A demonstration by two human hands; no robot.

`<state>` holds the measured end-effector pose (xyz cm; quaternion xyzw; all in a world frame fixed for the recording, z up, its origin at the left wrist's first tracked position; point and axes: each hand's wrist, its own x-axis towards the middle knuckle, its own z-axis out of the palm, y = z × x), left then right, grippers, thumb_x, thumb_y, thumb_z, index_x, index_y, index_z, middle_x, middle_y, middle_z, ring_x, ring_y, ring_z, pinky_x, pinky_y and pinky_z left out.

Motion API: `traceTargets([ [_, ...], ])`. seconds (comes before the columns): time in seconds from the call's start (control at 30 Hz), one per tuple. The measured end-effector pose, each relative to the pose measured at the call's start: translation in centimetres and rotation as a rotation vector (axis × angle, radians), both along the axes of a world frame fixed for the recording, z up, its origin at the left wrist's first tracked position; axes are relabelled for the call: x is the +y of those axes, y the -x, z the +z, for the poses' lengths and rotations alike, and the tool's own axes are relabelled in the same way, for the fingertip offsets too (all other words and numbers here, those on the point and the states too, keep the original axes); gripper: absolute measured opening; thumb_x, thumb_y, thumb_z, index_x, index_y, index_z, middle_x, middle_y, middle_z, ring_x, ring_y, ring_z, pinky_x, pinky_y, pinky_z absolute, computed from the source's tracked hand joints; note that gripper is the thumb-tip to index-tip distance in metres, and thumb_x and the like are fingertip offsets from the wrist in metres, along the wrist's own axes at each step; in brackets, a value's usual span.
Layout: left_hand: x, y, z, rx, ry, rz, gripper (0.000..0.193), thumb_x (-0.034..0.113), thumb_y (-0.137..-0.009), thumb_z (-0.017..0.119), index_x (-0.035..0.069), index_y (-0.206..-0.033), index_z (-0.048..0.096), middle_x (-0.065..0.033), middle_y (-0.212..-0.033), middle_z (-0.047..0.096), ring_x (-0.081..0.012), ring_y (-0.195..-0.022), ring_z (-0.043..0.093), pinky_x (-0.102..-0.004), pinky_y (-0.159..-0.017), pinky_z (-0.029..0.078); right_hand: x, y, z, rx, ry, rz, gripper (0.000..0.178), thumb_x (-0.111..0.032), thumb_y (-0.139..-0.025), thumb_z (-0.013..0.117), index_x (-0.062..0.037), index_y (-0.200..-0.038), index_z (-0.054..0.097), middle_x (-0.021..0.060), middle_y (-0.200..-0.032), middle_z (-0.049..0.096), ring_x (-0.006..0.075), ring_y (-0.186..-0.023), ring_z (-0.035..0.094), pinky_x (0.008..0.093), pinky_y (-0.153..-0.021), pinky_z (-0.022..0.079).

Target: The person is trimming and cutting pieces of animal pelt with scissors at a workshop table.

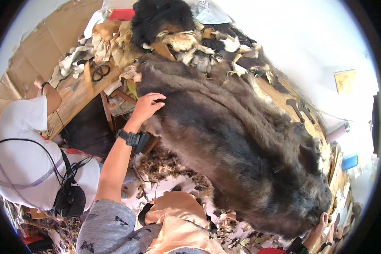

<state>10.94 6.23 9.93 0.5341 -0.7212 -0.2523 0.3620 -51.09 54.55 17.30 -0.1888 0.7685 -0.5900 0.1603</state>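
Observation:
A large dark brown fur pelt lies hair side up across the workbench, running from the upper middle down to the lower right. At its left edge rests my left hand, fingers stretched out and their tips touching the hair. A black watch-like device is strapped to that wrist. My right hand is at the pelt's lower right end, against its edge. One digit shows there; the fur and the angle hide the other fingers, so its grip is unclear. An orange apron covers my lap.
Fur and hide scraps are heaped at the bench's far end beside a black pelt. Black scissors lie at left; dark hand tools lie at right. A co-worker in white sits close on my left. Scraps litter the floor.

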Motion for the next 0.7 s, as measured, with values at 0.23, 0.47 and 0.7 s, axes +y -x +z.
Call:
traceTargets([
  [0.23, -2.3, 1.5, 0.1, -0.392, -0.072, -0.211, 0.046, 0.000, -0.069, 0.059, 0.010, -0.114, 0.058, -0.0095, -0.115, 0.051, -0.0297, -0.100, 0.052, -0.0367, -0.083, 0.044, 1.7, 1.0, -1.3, 0.004, 0.128, 0.063, 0.007, -0.014, -0.087, 0.057, -0.0073, -0.087, 0.054, -0.0025, -0.082, 0.053, 0.0086, -0.077, 0.048, 0.0231, -0.070, 0.040],
  [0.47, -2.6, 1.8, -0.6, -0.413, 0.089, -0.183, 0.033, -0.001, -0.066, 0.057, 0.008, -0.098, 0.061, -0.0099, -0.100, 0.056, -0.0311, -0.095, 0.054, -0.0382, -0.078, 0.044, 2.0, 1.5, -0.3, 0.120, -0.029, -0.104, 0.019, -0.017, -0.089, 0.052, -0.0018, -0.100, 0.055, 0.0019, -0.094, 0.054, 0.0123, -0.086, 0.048, 0.0258, -0.078, 0.039],
  [0.7, -3.0, 2.2, -0.3, -0.438, 0.201, -0.219, 0.028, -0.003, -0.063, 0.054, 0.007, -0.090, 0.054, -0.0111, -0.089, 0.057, -0.0310, -0.089, 0.055, -0.0370, -0.074, 0.044, 0.3, 0.1, 2.7, 0.355, 0.196, -0.164, 0.029, -0.015, -0.089, 0.052, 0.0015, -0.113, 0.052, 0.0035, -0.105, 0.054, 0.0129, -0.095, 0.049, 0.0263, -0.083, 0.039],
])
